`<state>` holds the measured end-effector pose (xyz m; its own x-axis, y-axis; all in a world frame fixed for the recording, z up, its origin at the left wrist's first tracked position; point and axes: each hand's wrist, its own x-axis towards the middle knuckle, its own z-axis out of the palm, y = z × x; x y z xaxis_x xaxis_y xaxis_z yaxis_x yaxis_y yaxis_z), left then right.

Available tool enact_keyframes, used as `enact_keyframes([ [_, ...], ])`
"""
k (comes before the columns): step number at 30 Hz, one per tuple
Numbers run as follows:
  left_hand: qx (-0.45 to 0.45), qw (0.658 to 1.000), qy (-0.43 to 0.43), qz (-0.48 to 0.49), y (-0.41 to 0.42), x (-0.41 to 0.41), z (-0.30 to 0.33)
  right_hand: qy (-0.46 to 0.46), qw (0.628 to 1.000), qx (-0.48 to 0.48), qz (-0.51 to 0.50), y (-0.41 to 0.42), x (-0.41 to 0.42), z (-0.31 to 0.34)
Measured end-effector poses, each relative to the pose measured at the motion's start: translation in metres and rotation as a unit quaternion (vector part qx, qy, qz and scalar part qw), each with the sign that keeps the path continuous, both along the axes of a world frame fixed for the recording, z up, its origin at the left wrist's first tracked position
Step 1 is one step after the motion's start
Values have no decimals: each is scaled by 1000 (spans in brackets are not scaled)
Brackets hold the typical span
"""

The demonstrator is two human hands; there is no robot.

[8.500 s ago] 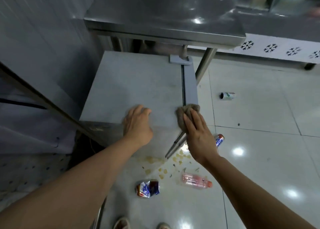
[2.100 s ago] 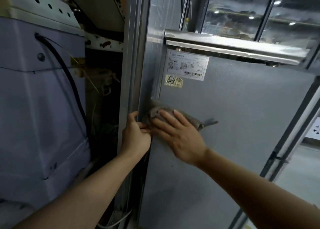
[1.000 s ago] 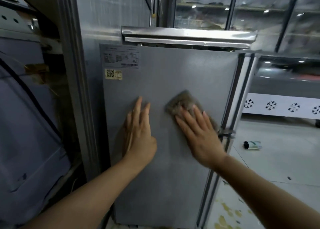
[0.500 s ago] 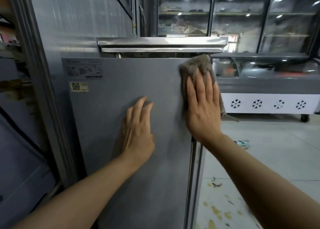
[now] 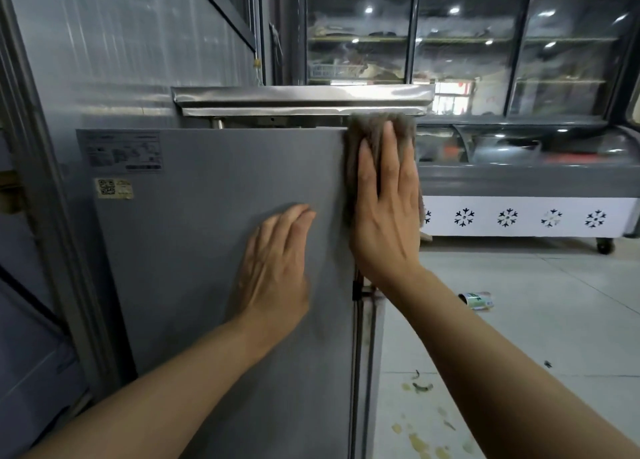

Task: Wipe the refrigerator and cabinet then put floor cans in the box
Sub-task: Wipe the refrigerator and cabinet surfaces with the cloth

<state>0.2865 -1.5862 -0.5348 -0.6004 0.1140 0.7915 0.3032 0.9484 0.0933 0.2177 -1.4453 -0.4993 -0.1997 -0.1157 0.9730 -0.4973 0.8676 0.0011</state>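
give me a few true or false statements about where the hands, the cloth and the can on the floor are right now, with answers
1. The right hand presses a grey-brown cloth against the top right corner of the grey cabinet panel. True.
2. The left hand holds a second cloth. False: it lies flat and bare on the panel.
3. A green and white can lies on its side on the tiled floor. True.
4. The cloth is draped over the white freezer with snowflake marks. False: the freezer stands behind, apart from the cloth.
5. The yellow QR sticker sits near the panel's upper left. True.
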Motion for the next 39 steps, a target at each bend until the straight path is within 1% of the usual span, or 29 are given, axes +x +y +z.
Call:
enact_keyframes([
  [2,-3,1000,7,2,0,-2,-2,8,999,-29,37,-2,-3,4],
  [4,-15,1000,13,8,0,-3,-6,15,997,-52,60,-4,-5,-14],
  [6,-30,999,14,19,1,-4,-11,6,996,-60,62,-4,-5,-48],
  [8,-40,999,4,27,3,-3,-20,-24,997,-54,56,-3,-2,-91],
  [11,-81,996,-29,33,4,3,-43,-64,997,-22,43,2,5,-150],
  [13,-115,991,-63,34,4,10,-61,-73,996,-11,46,4,8,-169],
  [16,-129,984,-120,38,3,20,-80,-80,995,-3,60,8,10,-166],
  [18,-127,982,-135,43,2,23,-82,-66,995,19,73,12,10,-156],
  [20,-123,984,-121,49,0,21,-79,-44,995,28,79,13,4,-139],
  [23,-111,987,-103,50,-3,16,-76,-22,997,-9,74,4,-4,-121],
  [26,-112,988,-95,54,-3,13,-86,-10,997,-33,71,-3,-6,-143],
  [30,-126,986,-101,40,0,12,-107,-57,993,42,90,13,-1,-212],
  [34,-153,981,-114,31,-5,17,-124,-106,985,131,44,23,14,-271],
  [36,-152,981,-113,29,-9,17,-126,-106,984,144,23,25,15,-274],
  [39,-136,986,-93,26,-18,16,-120,-82,982,170,24,23,10,-239],
])
